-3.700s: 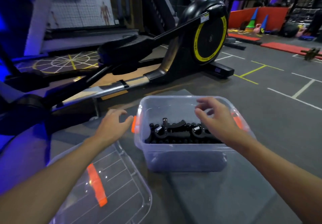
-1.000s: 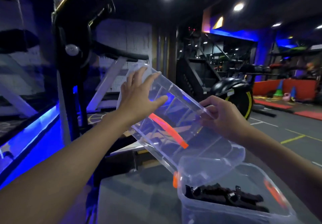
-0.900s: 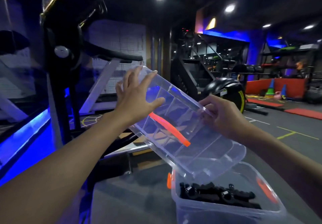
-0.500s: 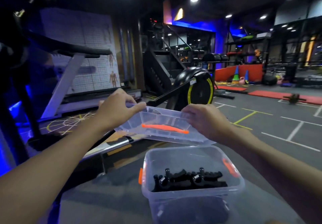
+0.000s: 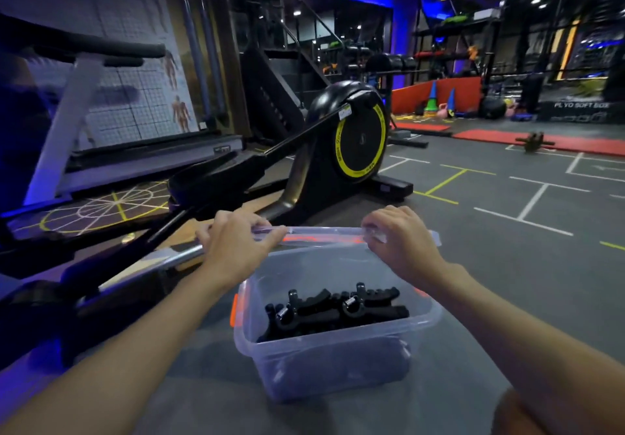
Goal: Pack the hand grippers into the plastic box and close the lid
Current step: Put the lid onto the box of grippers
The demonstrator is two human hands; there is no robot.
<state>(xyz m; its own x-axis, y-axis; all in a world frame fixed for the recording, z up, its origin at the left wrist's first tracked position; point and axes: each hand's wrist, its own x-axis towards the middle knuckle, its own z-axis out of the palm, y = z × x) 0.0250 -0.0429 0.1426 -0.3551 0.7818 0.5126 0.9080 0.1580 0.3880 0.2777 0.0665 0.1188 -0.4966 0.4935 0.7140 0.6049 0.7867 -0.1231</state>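
Note:
A clear plastic box (image 5: 338, 367) stands on a grey padded surface in front of me, with an orange latch on its left end. Black hand grippers (image 5: 333, 311) with small springs lie piled inside it. The clear lid (image 5: 324, 234), with an orange strip showing through, hovers nearly flat just above the box's far rim. My left hand (image 5: 233, 243) grips the lid's left part, fingers curled over its near edge. My right hand (image 5: 400, 240) grips the lid's right part the same way.
A black elliptical trainer (image 5: 358, 137) with a yellow-ringed wheel stands right behind the box, its rails running to my left. A treadmill (image 5: 135, 160) lies further left. Grey gym floor with painted lines stretches right; a small weight (image 5: 534, 140) lies on a red mat.
The lid, held up and steeply tilted a second ago, has come down and levelled out over the box. Both hands kept their hold on it. The camera has tipped down.

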